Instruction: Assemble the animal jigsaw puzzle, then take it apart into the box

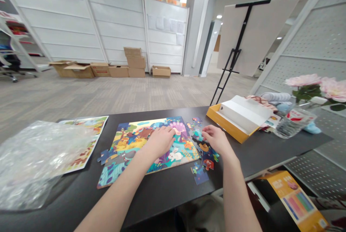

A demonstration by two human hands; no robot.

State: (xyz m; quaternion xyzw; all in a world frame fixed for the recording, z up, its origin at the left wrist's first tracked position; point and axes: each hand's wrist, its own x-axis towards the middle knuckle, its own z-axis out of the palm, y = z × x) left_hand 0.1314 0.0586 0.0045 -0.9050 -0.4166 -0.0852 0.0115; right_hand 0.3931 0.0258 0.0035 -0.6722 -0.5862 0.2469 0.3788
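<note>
A colourful animal jigsaw puzzle (pixel 175 155) lies on the black table. My left hand (pixel 161 139) rests over its middle, palm down, with the fingers together near the purple part; whatever lies beneath them is hidden. Right of the puzzle is a pile of loose pieces (pixel 208 164). My right hand (pixel 214 137) is at the upper part of that pile, thumb and fingers drawn together at a teal piece (pixel 198 135); the fingertips are too small to show whether they grip it. A grey and blue piece (pixel 106 156) sticks out at the puzzle's left edge.
Crumpled clear plastic (pixel 40 160) covers part of a printed sheet (pixel 90 149) on the left. An open yellow box (pixel 232 127) stands at the back right, beside a clear vase (pixel 293 122) with pink flowers and some cloths. Another yellow box (pixel 294 199) lies below the table edge.
</note>
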